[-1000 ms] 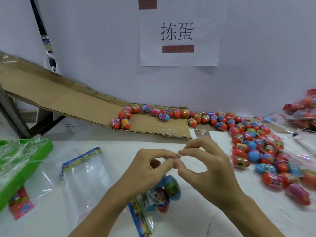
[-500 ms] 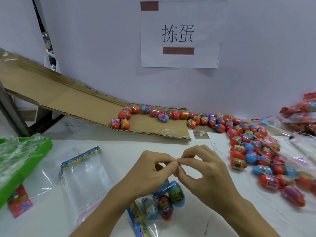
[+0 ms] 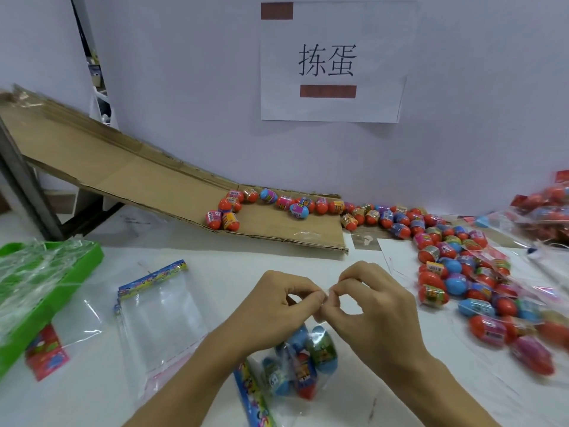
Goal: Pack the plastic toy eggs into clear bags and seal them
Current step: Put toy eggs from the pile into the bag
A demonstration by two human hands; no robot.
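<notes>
A clear bag [image 3: 295, 369] holding several blue and red toy eggs lies on the white table just below my hands. My left hand [image 3: 277, 312] and my right hand [image 3: 374, 312] meet fingertip to fingertip above it, both pinching the bag's thin clear open end. A stack of unfilled clear bags [image 3: 160, 315] with colourful header strips lies to the left. Loose toy eggs [image 3: 455, 272] are heaped at the right, and more toy eggs [image 3: 271, 204] sit at the foot of the cardboard ramp.
A cardboard ramp [image 3: 123, 180] slopes down from the far left to the table's middle. A green tray [image 3: 46, 306] with clear film stands at the left edge. Filled bags [image 3: 545, 211] pile at the far right. A paper sign [image 3: 332, 60] hangs on the wall.
Both hands have dropped slightly toward the bag and their fingertips have closed together on its open end. The bag of eggs has shifted a little to the right.
</notes>
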